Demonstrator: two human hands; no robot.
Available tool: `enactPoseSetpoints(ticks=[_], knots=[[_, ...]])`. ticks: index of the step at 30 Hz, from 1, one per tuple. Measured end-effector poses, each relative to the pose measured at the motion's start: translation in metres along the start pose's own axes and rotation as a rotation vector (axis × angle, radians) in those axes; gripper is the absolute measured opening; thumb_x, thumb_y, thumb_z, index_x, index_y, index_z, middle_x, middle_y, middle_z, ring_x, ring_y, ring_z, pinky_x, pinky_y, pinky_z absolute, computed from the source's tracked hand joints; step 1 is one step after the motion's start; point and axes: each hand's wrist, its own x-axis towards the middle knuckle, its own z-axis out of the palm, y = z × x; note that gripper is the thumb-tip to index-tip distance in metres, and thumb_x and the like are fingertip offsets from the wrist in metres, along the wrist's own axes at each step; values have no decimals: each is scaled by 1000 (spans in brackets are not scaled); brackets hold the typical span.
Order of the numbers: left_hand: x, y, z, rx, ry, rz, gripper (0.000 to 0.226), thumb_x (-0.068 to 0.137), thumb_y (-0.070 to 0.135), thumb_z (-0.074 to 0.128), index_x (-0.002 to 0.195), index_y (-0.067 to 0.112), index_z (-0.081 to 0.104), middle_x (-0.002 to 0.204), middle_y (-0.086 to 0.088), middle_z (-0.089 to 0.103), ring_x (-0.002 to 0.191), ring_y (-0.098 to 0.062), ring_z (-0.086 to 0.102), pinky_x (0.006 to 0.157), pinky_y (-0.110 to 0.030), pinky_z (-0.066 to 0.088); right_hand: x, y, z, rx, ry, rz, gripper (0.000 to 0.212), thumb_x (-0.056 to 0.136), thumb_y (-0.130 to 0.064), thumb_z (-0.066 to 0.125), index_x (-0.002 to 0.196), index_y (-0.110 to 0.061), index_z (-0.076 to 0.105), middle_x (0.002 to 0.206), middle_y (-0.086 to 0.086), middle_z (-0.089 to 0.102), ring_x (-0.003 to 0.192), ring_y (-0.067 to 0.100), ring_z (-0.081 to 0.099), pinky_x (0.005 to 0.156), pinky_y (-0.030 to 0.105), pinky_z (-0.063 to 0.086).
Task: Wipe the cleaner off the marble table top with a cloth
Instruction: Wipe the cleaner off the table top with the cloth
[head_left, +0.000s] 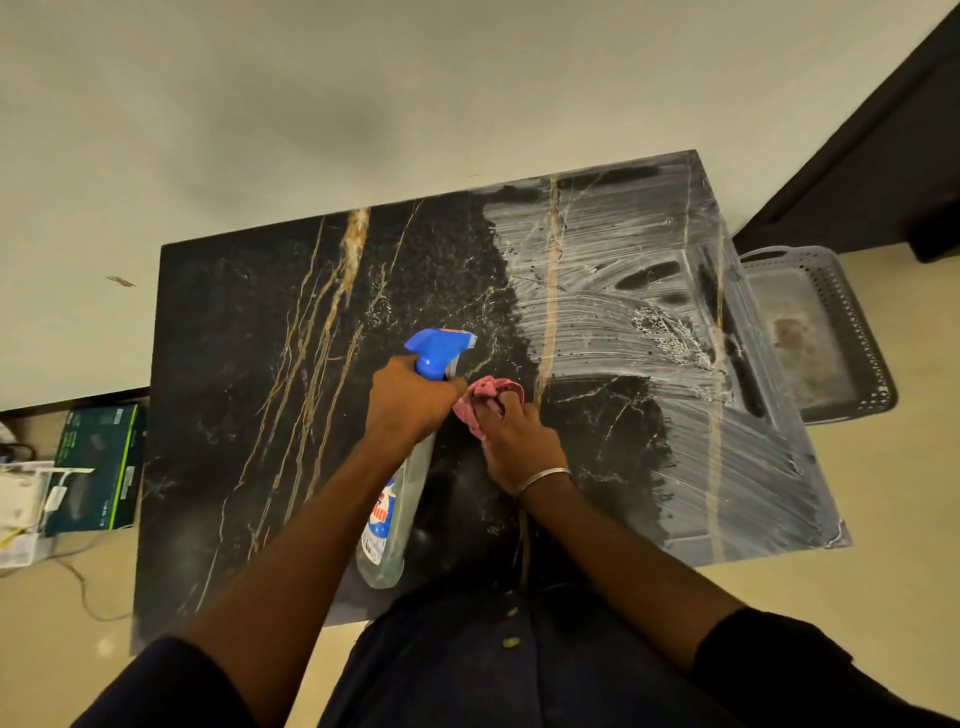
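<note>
A black marble table top (249, 332) with gold veins fills the middle of the view. Its right half is smeared with white streaks of cleaner (623, 291); the left half is dark and bare. My left hand (410, 400) grips the neck of a clear spray bottle (397, 514) with a blue trigger head, held above the table's middle. My right hand (511, 441), with a metal bangle on the wrist, is closed on a bunched pink cloth (485, 397) right beside the bottle's head. The two hands nearly touch.
A grey perforated plastic tray (857, 332) sits on the floor past the table's right edge. A dark green box (96, 467), white packets and a cable lie on the floor at the left. A dark cabinet (883, 156) stands at the upper right.
</note>
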Motion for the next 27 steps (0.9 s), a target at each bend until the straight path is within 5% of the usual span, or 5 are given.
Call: enactPoseSetpoints(ticks=[4,9,14,21,27], knots=[[3,3,-4,-16,-22,8,19,77,16,71,92,9,63,77,-9,64,68,-17,61,68,-31,54,-4,48,-15,33,56,185,62,86,-28,58,141,-20,31,132,18,40,98,36,57,62,44,58],[9,3,-8,-19,-3,39,16,77,16,71,89,10,62,71,-4,60,64,-14,57,63,-27,50,-3,111,-34,19,154,452,60,87,-30,60,142,-20,37,136,21,37,105,41,55,74,47,54],[17,-3,-10,0,-13,25,24,77,18,71,97,7,62,73,-3,61,65,-12,58,61,-24,48,10,91,-31,111,241,678,57,87,-27,60,140,-17,41,134,24,38,109,45,50,71,49,53],[30,-5,-13,21,-7,-9,31,74,20,73,101,8,63,81,-6,66,72,-16,63,71,-32,57,42,17,-11,98,150,278,64,82,-23,61,141,-16,38,128,20,43,103,39,54,66,45,58],[41,3,-15,13,32,-31,33,75,21,74,104,10,62,85,-5,67,71,-12,62,60,-21,46,48,16,-14,45,73,95,58,84,-24,60,139,-20,41,130,16,44,99,38,55,60,45,56]])
